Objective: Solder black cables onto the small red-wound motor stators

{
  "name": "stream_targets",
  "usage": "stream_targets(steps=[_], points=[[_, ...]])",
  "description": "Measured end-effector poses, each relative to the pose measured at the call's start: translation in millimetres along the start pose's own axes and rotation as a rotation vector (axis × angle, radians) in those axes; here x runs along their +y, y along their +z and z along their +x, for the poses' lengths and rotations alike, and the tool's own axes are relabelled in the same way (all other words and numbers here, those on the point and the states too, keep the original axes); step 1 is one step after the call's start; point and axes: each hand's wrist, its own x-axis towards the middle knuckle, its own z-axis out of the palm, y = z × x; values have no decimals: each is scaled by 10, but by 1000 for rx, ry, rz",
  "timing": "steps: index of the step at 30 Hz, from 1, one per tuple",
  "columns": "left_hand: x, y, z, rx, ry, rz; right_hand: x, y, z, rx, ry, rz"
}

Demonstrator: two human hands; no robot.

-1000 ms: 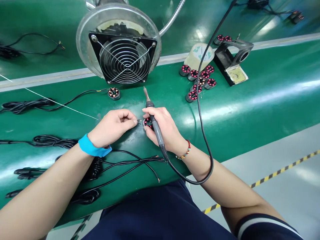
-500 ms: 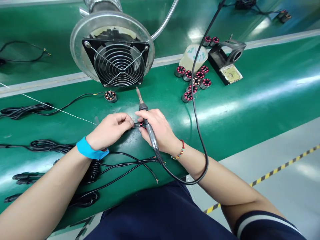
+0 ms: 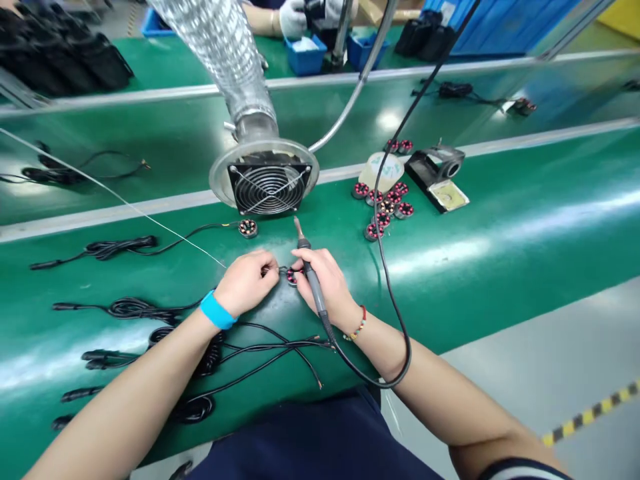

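My right hand (image 3: 327, 283) is closed round a soldering iron (image 3: 314, 287), its tip pointing up and away from me toward the fan. The thumb and fingers of this hand are also at a small motor stator (image 3: 291, 277) with red windings, partly hidden behind them. My left hand (image 3: 250, 280), fingers pinched, grips a dark cable (image 3: 283, 269), whose short end shows between the hand and the stator. Thin pale solder wire (image 3: 190, 241) comes down from the upper left to the back of my left hand.
A fume extractor fan (image 3: 271, 190) hangs just beyond my hands. More stators (image 3: 384, 220) cluster at right by an iron stand (image 3: 440, 170). A wired stator (image 3: 248, 229) lies beyond my left hand. Black cables (image 3: 133, 308) spread at left. A co-worker's gloved hand (image 3: 293, 19) shows behind the partition.
The view has tilted up, bringing the far bench and a co-worker's hands into sight. My left hand has drawn slightly away from the stator, which now shows more. The soldering iron stays in my right hand.
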Motion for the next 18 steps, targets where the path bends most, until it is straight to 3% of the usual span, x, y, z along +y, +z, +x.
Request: stream_targets(steps=[4,7,9,14,18], points=[[-208,-152,70,244,-167,59,24,-127,0,73,41,17],[-303,-195,108,352,-261,68,33,-224,8,75,79,0],[-288,-169,124,338,-253,102,25,-267,18,84,85,1],[-150,-92,149,146,-321,321,-44,-336,24,84,54,40],[-171,-196,133,138,-347,326,-110,-384,14,99,7,62]])
